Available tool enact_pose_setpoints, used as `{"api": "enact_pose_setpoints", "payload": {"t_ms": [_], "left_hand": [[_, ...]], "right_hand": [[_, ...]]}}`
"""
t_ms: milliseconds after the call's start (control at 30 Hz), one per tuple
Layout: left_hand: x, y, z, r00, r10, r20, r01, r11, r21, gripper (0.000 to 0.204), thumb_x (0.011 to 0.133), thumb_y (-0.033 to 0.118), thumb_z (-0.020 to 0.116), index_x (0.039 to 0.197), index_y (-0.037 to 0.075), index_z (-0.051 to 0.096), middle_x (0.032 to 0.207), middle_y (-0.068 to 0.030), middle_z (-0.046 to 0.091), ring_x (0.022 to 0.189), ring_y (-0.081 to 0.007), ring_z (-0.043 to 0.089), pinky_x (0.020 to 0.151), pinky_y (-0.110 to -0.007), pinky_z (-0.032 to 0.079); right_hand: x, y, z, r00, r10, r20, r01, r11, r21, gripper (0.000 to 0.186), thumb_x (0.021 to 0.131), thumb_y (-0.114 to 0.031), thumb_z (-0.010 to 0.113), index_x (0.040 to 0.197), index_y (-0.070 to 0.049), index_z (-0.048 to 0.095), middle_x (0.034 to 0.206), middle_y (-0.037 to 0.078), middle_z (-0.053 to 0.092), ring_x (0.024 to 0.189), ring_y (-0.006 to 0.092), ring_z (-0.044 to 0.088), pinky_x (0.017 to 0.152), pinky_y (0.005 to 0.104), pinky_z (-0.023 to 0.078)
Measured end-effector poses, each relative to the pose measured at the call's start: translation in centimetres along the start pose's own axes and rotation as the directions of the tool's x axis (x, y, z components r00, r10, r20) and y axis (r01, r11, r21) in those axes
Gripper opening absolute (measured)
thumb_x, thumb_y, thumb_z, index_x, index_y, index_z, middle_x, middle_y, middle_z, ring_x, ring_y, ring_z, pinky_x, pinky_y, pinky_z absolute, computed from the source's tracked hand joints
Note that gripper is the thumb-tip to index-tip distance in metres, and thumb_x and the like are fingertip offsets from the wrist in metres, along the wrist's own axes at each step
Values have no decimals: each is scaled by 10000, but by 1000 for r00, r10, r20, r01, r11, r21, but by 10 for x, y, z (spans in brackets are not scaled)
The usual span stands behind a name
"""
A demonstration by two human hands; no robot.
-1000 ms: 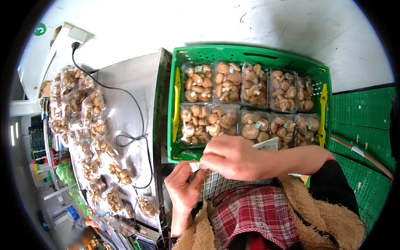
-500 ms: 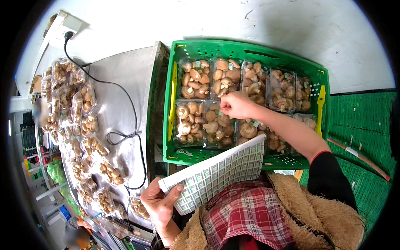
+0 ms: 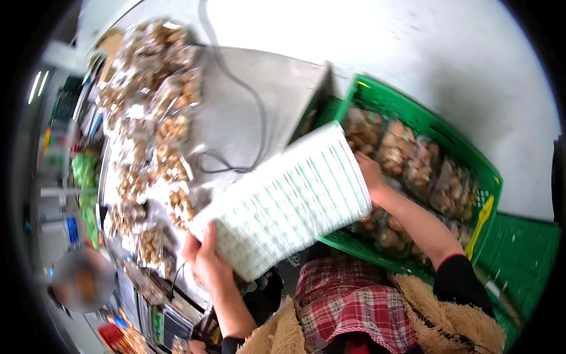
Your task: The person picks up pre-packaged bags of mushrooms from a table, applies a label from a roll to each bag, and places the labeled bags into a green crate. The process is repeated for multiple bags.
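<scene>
A large sheet of small labels [image 3: 283, 194], blurred, is in my left hand [image 3: 206, 259], whose thumb and fingers grip its lower left corner. My right hand [image 3: 370, 177] reaches into the green crate [image 3: 486, 172], partly behind the sheet, so its fingers are hidden. It is over clear plastic punnets of brown mushrooms [image 3: 398, 150], near the middle of the crate. Yellow strips [image 3: 481, 221] show at the crate's right end.
Many bagged mushrooms [image 3: 177, 130] cover the left part of a steel table [image 3: 253, 88], where a black cable [image 3: 259, 141] lies looped. A white wall [image 3: 442, 53] stands beyond. A co-worker [image 3: 82, 280] is at lower left. Green crates [image 3: 525, 253] are at right.
The view has swung left, shifting the crate rightward. My left hand has raised the sheet across the crate's left part; my right hand left it earlier for the punnets and is now partly behind it.
</scene>
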State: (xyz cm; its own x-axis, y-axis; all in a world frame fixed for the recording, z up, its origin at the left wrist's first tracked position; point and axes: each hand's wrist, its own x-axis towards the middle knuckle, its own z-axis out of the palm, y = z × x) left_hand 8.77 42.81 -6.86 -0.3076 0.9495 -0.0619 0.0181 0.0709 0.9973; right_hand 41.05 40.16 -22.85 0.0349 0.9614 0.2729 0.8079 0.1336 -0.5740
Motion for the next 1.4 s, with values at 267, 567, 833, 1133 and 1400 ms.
{"api": "enact_pose_setpoints", "payload": {"t_ms": [267,567,833,1133,1400], "left_hand": [[87,-91,15,997,5,82,-26,967,254,371,784,293,706,988,-5,623,1074,-139,612,984,-247,570,830,-357,452],[12,-103,-224,847,-28,-532,488,439,754,713,745,402,720,1195,-94,477,1152,-262,535,1041,-385,538,899,-421,437],[-3,-173,-261,584,-384,-715,639,761,114,907,724,243,774,1368,-58,211,1232,-224,460,982,-299,553,698,-403,503],[33,-132,-199,773,-449,-449,549,828,117,405,810,270,679,1142,45,629,700,-45,561,551,-102,381,522,-263,378],[65,-39,-97,997,-29,-68,42,979,198,394,882,150,540,1237,-18,504,1158,-153,567,970,-195,588,760,-300,508]], "right_hand": [[54,-80,-43,994,41,-100,-19,977,212,156,759,20,674,889,2,589,776,71,569,644,126,564,566,243,462],[186,-261,195,657,60,751,-526,750,401,525,784,-381,709,989,80,568,797,128,638,732,153,617,647,278,492],[180,-299,227,676,144,722,-692,461,556,456,680,-344,766,881,42,632,818,143,667,742,189,636,680,337,500],[120,-103,-33,931,272,245,-307,219,926,410,952,-390,445,1115,-41,586,1067,103,608,959,211,594,828,348,507],[54,48,-42,406,908,-107,-564,341,752,620,843,-530,573,1075,44,589,983,147,639,946,270,607,850,370,462]]}}
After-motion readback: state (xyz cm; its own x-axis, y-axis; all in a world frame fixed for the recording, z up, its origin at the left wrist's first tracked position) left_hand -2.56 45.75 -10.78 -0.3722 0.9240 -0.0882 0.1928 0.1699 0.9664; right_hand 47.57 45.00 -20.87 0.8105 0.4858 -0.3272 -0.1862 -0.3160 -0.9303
